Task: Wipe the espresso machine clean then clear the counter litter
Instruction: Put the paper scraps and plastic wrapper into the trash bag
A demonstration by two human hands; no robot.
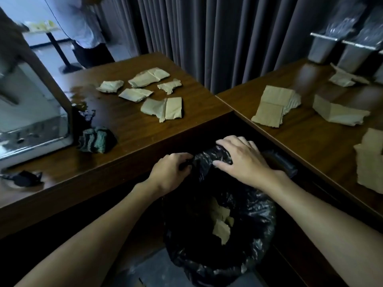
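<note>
Left counter: dark wood, centre-left of the frame.
On it, left edge: espresso machine, with a dark wet spill beside it.
On it, near the machine: crumpled dark cloth; black scrap at lower left.
On it, upper centre: several torn brown paper pieces.
Right counter: more torn paper; metal containers at upper right.
Floor, bottom centre: black bin bag.

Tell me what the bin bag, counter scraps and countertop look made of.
Bin bag: thin black plastic film, glossy and crinkled. Scraps: brown paper or thin card, matte, torn edges and creases. Countertop: dark wood or wood-look laminate; grain lines, slight sheen.
</note>
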